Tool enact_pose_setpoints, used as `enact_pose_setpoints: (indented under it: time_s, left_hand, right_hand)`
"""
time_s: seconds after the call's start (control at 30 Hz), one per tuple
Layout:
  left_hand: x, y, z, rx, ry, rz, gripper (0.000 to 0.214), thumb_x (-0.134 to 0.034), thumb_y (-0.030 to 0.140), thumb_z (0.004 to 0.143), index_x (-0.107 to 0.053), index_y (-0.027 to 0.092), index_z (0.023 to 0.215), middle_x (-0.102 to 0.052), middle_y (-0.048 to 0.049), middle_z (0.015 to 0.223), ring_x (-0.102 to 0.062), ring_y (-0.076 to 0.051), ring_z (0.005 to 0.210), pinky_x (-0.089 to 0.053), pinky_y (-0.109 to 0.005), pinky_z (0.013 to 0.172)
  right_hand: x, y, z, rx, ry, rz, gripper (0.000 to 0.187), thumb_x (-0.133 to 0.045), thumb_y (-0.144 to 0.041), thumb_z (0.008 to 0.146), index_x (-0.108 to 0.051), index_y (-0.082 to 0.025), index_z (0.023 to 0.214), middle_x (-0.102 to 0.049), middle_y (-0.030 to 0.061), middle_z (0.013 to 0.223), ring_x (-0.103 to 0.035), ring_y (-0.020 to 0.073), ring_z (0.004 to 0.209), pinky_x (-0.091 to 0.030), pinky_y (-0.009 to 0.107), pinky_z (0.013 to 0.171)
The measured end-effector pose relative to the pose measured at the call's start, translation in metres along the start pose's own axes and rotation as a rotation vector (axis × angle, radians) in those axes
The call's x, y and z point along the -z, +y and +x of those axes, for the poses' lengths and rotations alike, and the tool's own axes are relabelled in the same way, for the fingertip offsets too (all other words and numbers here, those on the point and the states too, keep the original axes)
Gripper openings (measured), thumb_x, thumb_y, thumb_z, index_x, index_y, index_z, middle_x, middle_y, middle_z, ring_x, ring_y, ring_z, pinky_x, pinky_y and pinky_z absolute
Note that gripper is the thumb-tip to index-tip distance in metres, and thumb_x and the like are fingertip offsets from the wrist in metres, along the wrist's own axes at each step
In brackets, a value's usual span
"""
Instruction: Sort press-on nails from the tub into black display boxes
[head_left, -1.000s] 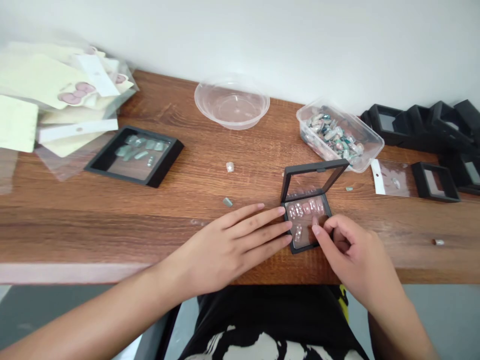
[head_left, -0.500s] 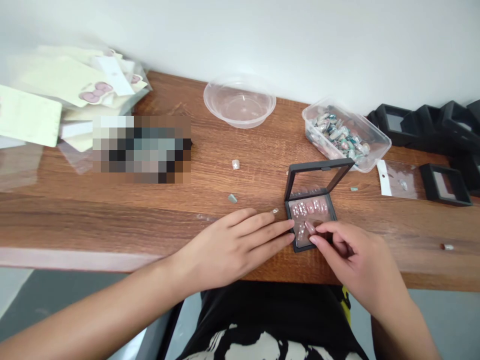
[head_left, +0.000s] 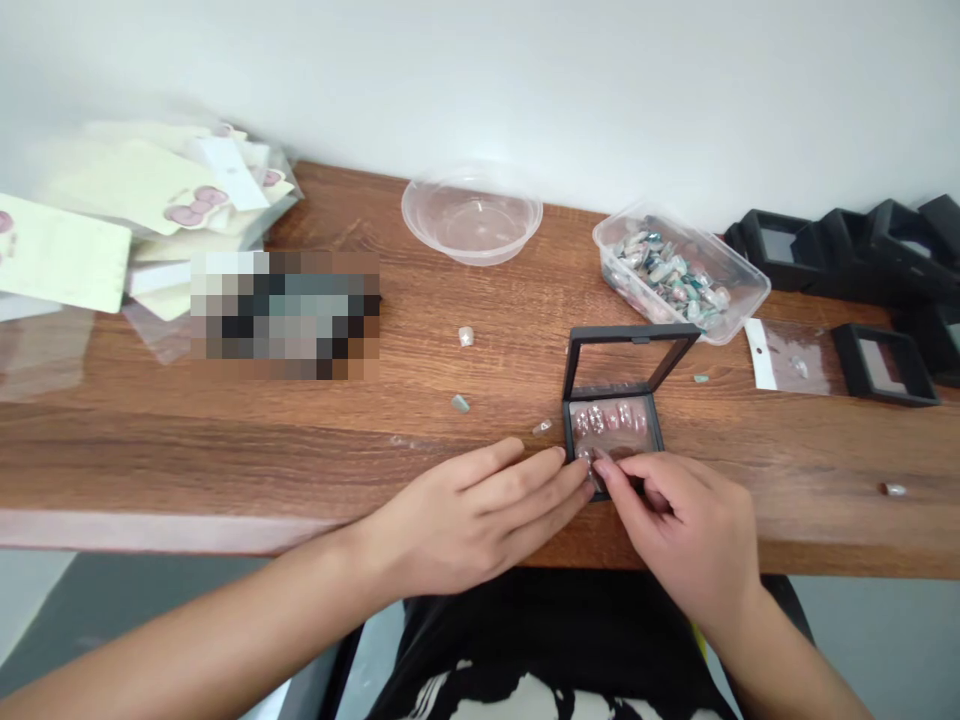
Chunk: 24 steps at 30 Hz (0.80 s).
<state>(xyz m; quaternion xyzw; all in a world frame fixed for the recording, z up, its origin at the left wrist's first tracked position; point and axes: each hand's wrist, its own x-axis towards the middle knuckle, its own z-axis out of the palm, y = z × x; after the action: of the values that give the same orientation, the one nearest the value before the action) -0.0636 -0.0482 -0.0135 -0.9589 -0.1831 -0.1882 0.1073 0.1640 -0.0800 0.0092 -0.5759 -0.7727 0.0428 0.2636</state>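
A black display case [head_left: 651, 391] stands with its framed lid raised, a row of glittery pinkish press-on nails [head_left: 611, 418] lying across the upper part of its tray. Over the lower part, my right hand [head_left: 690, 520] is closed in a pinch. Its thumb and forefinger hold a press-on nail [head_left: 598, 455], largely hidden by the fingertips, near the tray's lower left. My left hand [head_left: 491, 515] lies stretched out with open fingers, the tips touching the case's left edge. Just above these fingers, a loose clear nail [head_left: 542, 427] rests on the table.
A clear tub [head_left: 679, 270] of mixed nails stands behind the case, with a round clear bowl [head_left: 472, 215] farther left. Black cases [head_left: 885, 365] and a small plastic bag [head_left: 795, 360] lie right. Cream cards [head_left: 67, 250] are piled left beside a blurred item [head_left: 300, 315].
My right hand has moved left across the lower tray, taking the pinched nail closer to my left fingertips. The left fingers have bent slightly. The whole view has shifted a little.
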Motion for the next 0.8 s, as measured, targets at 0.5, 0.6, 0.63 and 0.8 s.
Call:
enact_pose_setpoints:
  time_s: [0.5,0.6,0.63,0.8]
  left_hand:
    - [-0.005,0.004,0.001,0.054,0.078,-0.071,0.027,-0.052,0.021,0.100,-0.069,0.018,0.121,-0.073,0.0018,0.120,-0.060,-0.017,0.110,-0.046,-0.031,0.099]
    - [-0.004,0.006,-0.003,0.044,0.090,-0.068,0.027,-0.053,0.023,0.100,-0.070,0.019,0.121,-0.072,0.0015,0.122,-0.061,-0.017,0.111,-0.045,-0.030,0.102]
    - [-0.003,0.007,-0.005,0.039,0.092,-0.066,0.027,-0.053,0.023,0.100,-0.070,0.020,0.120,-0.072,0.0011,0.123,-0.061,-0.017,0.112,-0.045,-0.031,0.103]
    - [0.001,0.007,-0.011,-0.041,0.087,-0.116,0.029,-0.049,0.025,0.100,-0.072,0.022,0.118,-0.068,0.0000,0.131,-0.060,-0.020,0.118,-0.047,-0.033,0.102]
  right_hand:
    - [-0.004,0.003,-0.003,-0.065,0.054,0.074,0.028,-0.059,-0.024,0.097,-0.065,-0.018,0.069,-0.064,-0.0017,0.058,-0.059,0.0102,0.052,-0.042,0.024,0.055]
    - [0.004,0.014,-0.004,-0.075,0.067,0.129,0.029,-0.060,-0.022,0.095,-0.062,-0.019,0.066,-0.059,-0.0032,0.054,-0.053,0.0087,0.047,-0.040,0.023,0.051]
    - [0.009,0.018,-0.004,-0.080,0.084,0.139,0.029,-0.060,-0.023,0.094,-0.061,-0.019,0.065,-0.058,-0.0035,0.053,-0.052,0.0085,0.046,-0.040,0.022,0.050]
    - [0.047,0.049,0.006,-0.088,0.115,0.220,0.025,-0.066,-0.021,0.090,-0.061,-0.021,0.065,-0.055,-0.0045,0.051,-0.046,0.0086,0.044,-0.037,0.024,0.045]
